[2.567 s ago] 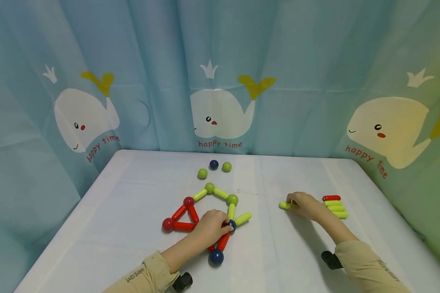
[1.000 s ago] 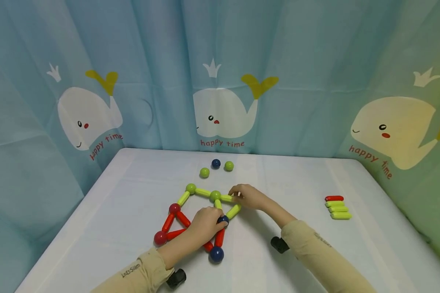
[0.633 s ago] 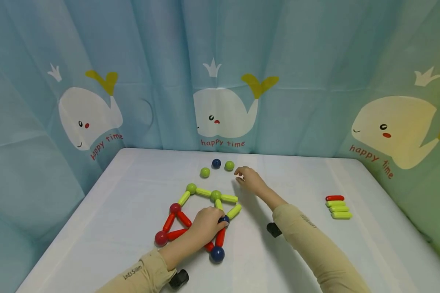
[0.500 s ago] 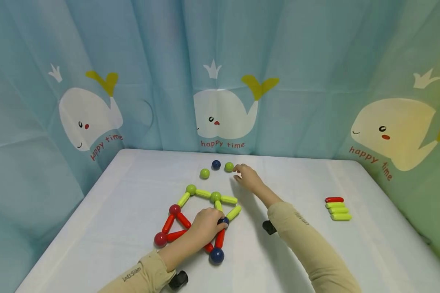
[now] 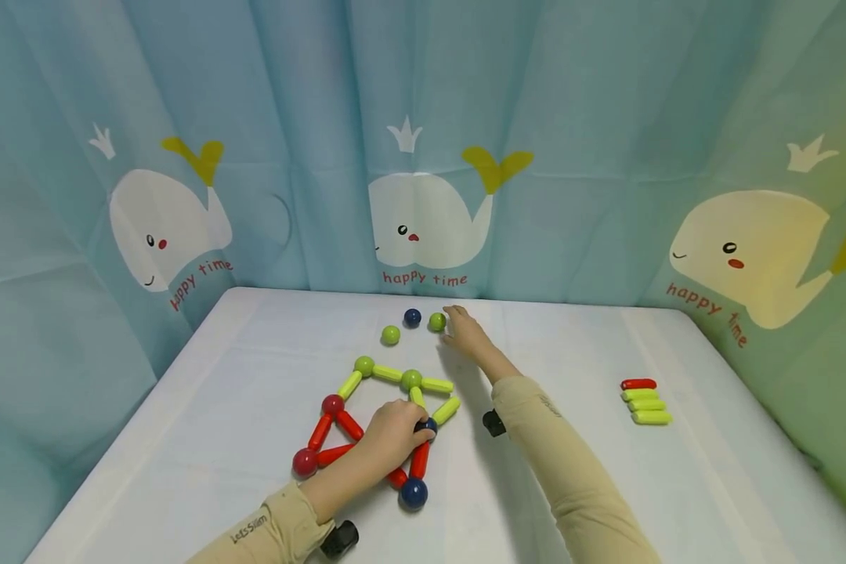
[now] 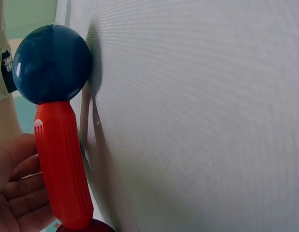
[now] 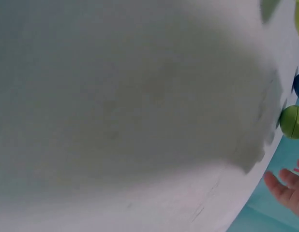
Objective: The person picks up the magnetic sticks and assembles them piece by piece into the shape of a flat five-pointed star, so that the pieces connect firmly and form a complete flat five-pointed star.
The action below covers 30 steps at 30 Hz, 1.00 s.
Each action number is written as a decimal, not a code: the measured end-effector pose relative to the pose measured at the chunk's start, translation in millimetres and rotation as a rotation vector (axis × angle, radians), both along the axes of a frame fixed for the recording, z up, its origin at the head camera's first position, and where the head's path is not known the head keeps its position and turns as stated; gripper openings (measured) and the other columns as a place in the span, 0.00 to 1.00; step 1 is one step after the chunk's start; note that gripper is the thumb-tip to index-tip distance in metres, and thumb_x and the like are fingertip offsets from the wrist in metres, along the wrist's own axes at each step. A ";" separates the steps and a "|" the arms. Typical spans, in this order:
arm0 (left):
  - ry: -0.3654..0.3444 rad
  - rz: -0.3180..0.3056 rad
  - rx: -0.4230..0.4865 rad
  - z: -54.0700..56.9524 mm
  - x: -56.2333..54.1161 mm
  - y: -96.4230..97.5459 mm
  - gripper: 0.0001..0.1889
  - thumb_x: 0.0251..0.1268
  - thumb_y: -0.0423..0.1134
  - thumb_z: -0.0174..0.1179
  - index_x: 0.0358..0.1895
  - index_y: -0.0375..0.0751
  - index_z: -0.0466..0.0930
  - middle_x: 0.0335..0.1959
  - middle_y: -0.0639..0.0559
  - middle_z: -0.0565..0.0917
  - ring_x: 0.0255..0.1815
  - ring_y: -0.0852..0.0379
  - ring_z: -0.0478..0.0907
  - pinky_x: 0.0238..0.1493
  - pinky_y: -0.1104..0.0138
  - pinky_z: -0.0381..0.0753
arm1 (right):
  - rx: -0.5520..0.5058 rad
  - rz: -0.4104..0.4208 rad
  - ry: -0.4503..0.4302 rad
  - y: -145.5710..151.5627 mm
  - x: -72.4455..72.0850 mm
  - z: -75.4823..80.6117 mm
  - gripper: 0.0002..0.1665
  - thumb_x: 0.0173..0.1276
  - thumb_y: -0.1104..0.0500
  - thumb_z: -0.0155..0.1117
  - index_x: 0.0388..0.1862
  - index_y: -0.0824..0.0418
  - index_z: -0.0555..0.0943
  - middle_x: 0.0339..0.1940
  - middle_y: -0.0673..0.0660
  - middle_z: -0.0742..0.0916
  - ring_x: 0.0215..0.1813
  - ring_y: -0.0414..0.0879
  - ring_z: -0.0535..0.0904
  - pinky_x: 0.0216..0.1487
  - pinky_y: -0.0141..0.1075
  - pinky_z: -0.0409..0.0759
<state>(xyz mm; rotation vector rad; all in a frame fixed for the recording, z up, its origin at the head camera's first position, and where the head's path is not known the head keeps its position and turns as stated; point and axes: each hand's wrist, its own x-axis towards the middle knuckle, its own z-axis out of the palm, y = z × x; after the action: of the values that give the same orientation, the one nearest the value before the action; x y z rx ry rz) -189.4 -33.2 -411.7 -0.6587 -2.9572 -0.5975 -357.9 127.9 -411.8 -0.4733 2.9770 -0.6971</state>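
Note:
In the head view my left hand (image 5: 391, 435) grips a dark blue ball (image 5: 428, 428), a joint in a flat figure of magnetic sticks and balls. Red sticks (image 5: 420, 460) link it to a nearer blue ball (image 5: 413, 493) and red balls (image 5: 305, 462). Lime sticks and green balls (image 5: 363, 366) make up the far side; two lime sticks (image 5: 437, 385) have free ends. At the back, my right hand (image 5: 468, 333) has its fingers spread beside a loose green ball (image 5: 437, 322). The right wrist view shows that green ball (image 7: 292, 122) close to the fingertips.
Another loose blue ball (image 5: 412, 317) and green ball (image 5: 391, 335) lie left of the right hand. On the right of the white table (image 5: 550, 352), a red stick (image 5: 638, 384) and several lime sticks (image 5: 652, 417) lie in a row. A whale-print curtain (image 5: 310, 196) hangs behind.
The right hand brought a lime stick from the right to the green ball joint, let it go, then moved back to the loose green ball. The left hand keeps hold of the blue ball.

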 end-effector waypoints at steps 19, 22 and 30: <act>-0.028 -0.003 -0.009 0.1 -3.0 0.1 0.10 0.54 0.42 0.68 0.23 0.43 0.80 0.15 0.58 0.70 0.20 0.63 0.64 0.25 0.73 0.61 | 0.140 0.099 0.129 1.1 -1.0 -5.4 0.24 0.61 0.71 0.59 0.58 0.65 0.76 0.56 0.68 0.78 0.55 0.62 0.77 0.56 0.51 0.76; -0.037 0.001 -0.006 0.7 -3.3 0.9 0.09 0.54 0.43 0.67 0.24 0.43 0.81 0.15 0.58 0.71 0.20 0.63 0.64 0.25 0.73 0.61 | 0.104 0.105 0.128 5.1 1.2 -3.5 0.21 0.60 0.73 0.59 0.53 0.69 0.77 0.48 0.67 0.82 0.52 0.59 0.79 0.56 0.47 0.76; -0.065 0.013 0.014 2.0 -2.8 1.3 0.08 0.54 0.42 0.68 0.26 0.42 0.83 0.15 0.58 0.71 0.20 0.62 0.65 0.25 0.74 0.62 | 0.002 0.091 0.111 16.0 7.8 -0.8 0.21 0.59 0.73 0.63 0.53 0.70 0.76 0.49 0.66 0.83 0.53 0.60 0.78 0.57 0.47 0.75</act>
<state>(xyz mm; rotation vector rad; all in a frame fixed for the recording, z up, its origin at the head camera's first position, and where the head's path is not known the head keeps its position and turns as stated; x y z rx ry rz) -192.2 -32.0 -409.7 -0.6307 -3.0120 -0.6499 -350.1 143.9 -412.6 -0.6647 3.0343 -0.6807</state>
